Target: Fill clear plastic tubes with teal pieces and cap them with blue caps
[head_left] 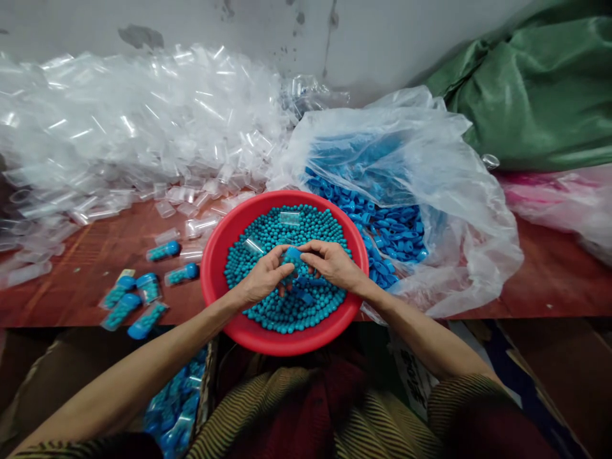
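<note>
Over one basin point(213, 280), two hands point(265, 275) point(335, 264) hold one container point(292, 256).

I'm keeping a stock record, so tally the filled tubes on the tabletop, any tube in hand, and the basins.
Filled tubes on the tabletop: 6
Held tube, between left hand and right hand: 1
Red basin: 1
Total: 8

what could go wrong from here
The red basin juts past the table edge, so a bump might tip it and scatter the beads. The filled tubes lie by that same edge and could roll off. The tube between the left hand and right hand might slip.
</note>
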`<state>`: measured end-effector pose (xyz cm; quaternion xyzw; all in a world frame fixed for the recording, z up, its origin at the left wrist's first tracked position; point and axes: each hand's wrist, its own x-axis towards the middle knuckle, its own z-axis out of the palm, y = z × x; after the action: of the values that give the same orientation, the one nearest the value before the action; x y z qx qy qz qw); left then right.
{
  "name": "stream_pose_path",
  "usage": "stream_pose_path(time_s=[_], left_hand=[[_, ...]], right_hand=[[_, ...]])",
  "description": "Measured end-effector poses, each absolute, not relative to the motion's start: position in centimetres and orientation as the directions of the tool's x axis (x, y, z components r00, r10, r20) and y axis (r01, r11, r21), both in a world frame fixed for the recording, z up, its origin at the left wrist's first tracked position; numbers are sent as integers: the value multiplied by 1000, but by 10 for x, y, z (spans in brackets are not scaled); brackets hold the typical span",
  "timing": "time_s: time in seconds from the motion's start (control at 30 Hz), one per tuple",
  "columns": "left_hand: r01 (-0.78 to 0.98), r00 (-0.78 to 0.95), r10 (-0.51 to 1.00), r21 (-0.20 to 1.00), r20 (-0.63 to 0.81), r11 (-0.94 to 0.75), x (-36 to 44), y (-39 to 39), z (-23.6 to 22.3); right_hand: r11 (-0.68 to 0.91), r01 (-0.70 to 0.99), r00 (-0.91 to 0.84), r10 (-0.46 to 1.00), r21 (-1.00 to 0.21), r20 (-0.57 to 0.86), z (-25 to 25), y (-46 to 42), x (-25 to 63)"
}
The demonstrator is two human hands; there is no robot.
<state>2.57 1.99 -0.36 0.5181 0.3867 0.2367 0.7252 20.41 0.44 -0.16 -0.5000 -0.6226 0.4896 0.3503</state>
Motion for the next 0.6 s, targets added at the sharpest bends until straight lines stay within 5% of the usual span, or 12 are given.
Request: stream_pose_path(time_s=[0.37,0.6], left_hand=[[-63,444,856,943,-266,326,33,5,5],[-54,344,899,951,-270,306,42,2,-2]], right_hand=[[221,365,-259,957,-904,130,8,-6,199],[464,520,-348,882,-717,318,-6,-5,199]])
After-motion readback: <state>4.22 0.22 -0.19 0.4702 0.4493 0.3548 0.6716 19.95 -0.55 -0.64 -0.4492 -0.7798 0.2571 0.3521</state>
